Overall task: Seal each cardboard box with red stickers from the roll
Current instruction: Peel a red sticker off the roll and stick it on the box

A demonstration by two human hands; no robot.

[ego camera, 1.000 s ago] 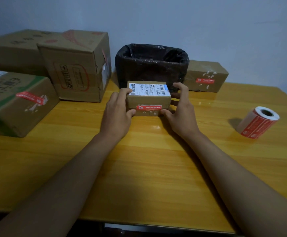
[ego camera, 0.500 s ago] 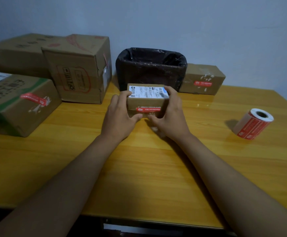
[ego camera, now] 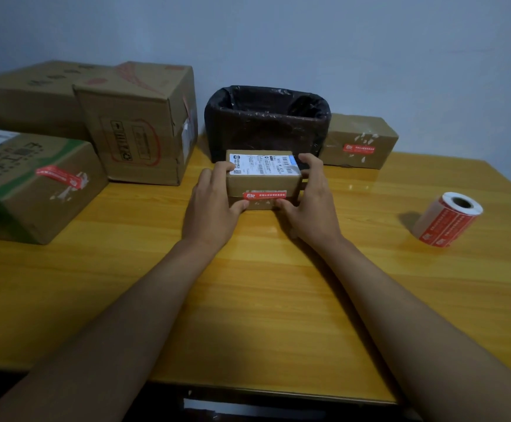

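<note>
A small cardboard box [ego camera: 263,184] with a white shipping label on top stands on the wooden table [ego camera: 248,284], just in front of the bin. A red sticker [ego camera: 265,195] runs across its front face. My left hand [ego camera: 214,205] grips the box's left end, fingers over the top edge and thumb on the front by the sticker. My right hand [ego camera: 309,202] grips the right end the same way. The roll of red stickers [ego camera: 447,219] lies on its side at the right, away from both hands.
A black-lined bin [ego camera: 266,123] stands behind the small box. A stickered box [ego camera: 359,141] sits to its right. At the left are a large box [ego camera: 138,123], another behind it [ego camera: 31,95], and a green-printed box with a red sticker [ego camera: 31,184].
My right hand slid in from the box's right side to grip its end, thumb now on the front. The box stays where it was; the view shifted slightly.
</note>
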